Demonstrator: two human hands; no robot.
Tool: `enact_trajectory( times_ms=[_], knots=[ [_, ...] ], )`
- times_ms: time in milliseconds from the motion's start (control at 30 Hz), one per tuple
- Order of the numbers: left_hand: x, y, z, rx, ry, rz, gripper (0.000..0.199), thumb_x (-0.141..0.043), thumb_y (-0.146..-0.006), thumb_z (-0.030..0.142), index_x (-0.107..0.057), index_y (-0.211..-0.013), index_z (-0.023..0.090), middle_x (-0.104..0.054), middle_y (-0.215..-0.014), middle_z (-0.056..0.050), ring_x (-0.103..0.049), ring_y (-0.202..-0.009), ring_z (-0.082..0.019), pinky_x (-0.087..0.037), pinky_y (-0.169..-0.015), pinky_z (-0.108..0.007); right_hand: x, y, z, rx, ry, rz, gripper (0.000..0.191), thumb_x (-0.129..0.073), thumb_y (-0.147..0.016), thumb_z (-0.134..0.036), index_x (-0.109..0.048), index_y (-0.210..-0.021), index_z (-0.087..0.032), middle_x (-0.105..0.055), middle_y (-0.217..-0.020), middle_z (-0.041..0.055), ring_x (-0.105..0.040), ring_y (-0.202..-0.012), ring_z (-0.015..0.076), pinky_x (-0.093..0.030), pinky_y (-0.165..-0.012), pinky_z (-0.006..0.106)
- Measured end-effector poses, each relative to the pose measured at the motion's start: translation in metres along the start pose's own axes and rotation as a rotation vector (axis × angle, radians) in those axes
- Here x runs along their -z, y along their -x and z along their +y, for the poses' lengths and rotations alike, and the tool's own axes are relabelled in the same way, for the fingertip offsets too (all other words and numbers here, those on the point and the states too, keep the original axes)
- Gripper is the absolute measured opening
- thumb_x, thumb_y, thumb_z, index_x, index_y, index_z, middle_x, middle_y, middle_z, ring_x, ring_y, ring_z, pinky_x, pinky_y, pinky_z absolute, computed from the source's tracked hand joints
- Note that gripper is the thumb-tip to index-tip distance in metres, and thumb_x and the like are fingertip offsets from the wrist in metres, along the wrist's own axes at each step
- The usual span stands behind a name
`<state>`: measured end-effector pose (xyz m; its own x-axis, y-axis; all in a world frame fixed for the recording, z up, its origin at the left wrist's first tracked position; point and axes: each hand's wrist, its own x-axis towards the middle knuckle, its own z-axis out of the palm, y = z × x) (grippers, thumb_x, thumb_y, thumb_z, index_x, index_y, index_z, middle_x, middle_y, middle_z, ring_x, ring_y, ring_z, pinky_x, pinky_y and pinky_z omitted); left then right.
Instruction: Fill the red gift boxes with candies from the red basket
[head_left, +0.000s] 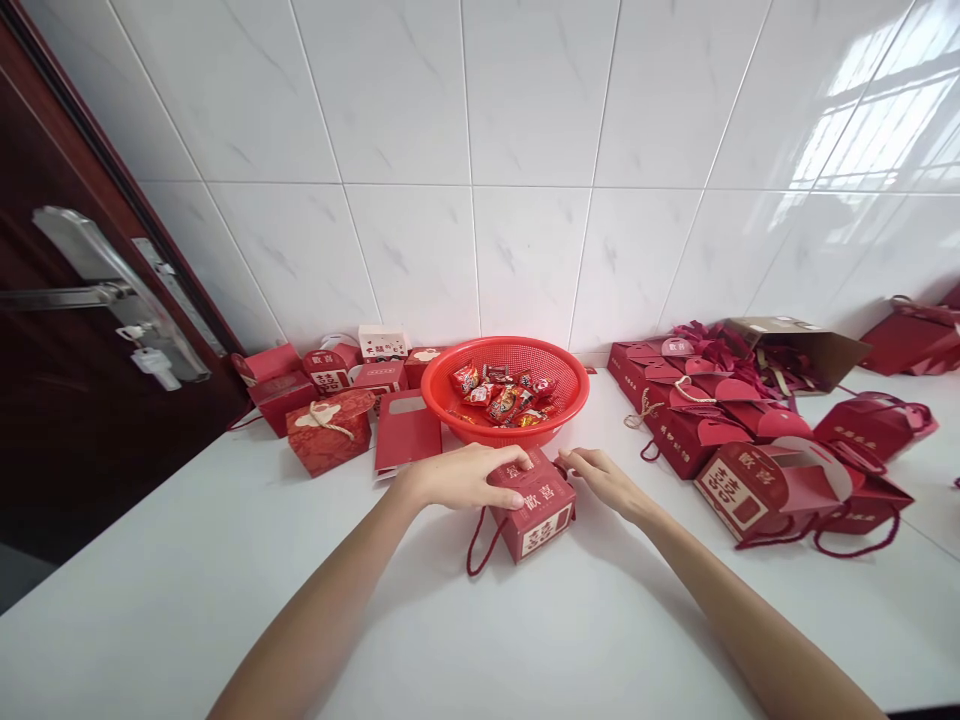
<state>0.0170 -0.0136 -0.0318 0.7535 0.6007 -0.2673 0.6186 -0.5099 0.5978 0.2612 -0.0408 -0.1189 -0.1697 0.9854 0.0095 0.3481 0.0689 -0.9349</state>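
A small red gift box (pixel 541 515) with gold Chinese characters and a cream front label sits closed on the table in front of me. My left hand (pixel 472 478) grips it from the left, thumb on the near side of the lid and fingers over the top. From its left side a dark red cord loop (pixel 486 550) hangs down to the table. At the box's right side my right hand (pixel 600 478) has its fingertips pinched, seemingly on a bit of dark red cord (pixel 560 468); the fingers partly hide it. Just behind stands a red plastic basket (pixel 504 432) with wrapped candies (pixel 508 402) inside.
Several red gift boxes (pixel 330 432) and a flat red box (pixel 409 435) are at the back left. More red boxes (pixel 675 410) crowd the right, beside an open cardboard box (pixel 795 350) holding red items. A tiled wall (pixel 525 250) bounds the white table (pixel 187 580); a door (pixel 45 400) is left.
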Motion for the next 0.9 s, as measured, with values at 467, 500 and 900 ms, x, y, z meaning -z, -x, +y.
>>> enact_trajectory(
  times_ms=[467,500,900],
  knots=[
    [-0.009,-0.007,0.010,0.016,0.106,0.181,0.040,-0.066,-0.078,0.029,-0.072,-0.118,0.024,-0.074,-0.114,-0.004,-0.066,-0.107,-0.029,-0.050,-0.087,-0.034,0.022,0.024,-0.073,0.160,-0.336,-0.065,0.035,-0.080,-0.073,-0.048,-0.062,-0.080,-0.018,-0.064,-0.073,0.0005,-0.057,-0.067,0.0146,-0.049,-0.071,0.033],
    [-0.010,-0.006,0.013,-0.012,0.092,0.208,0.036,-0.065,-0.078,0.027,-0.074,-0.113,0.023,-0.075,-0.111,-0.003,-0.067,-0.105,-0.029,-0.050,-0.087,-0.034,0.018,0.024,-0.073,0.162,-0.313,-0.066,0.036,-0.080,-0.073,-0.048,-0.063,-0.083,-0.018,-0.064,-0.076,0.0006,-0.057,-0.069,0.0146,-0.049,-0.070,0.032],
    [0.001,0.012,0.030,-0.340,0.767,0.382,0.044,-0.074,-0.082,0.033,-0.062,-0.122,0.018,-0.067,-0.122,-0.010,-0.065,-0.114,-0.025,-0.051,-0.102,-0.041,0.001,0.026,-0.089,0.245,-0.083,0.014,0.035,-0.074,-0.079,-0.048,-0.059,-0.084,-0.018,-0.063,-0.083,0.0015,-0.057,-0.074,0.0150,-0.048,-0.068,0.030]
  ],
)
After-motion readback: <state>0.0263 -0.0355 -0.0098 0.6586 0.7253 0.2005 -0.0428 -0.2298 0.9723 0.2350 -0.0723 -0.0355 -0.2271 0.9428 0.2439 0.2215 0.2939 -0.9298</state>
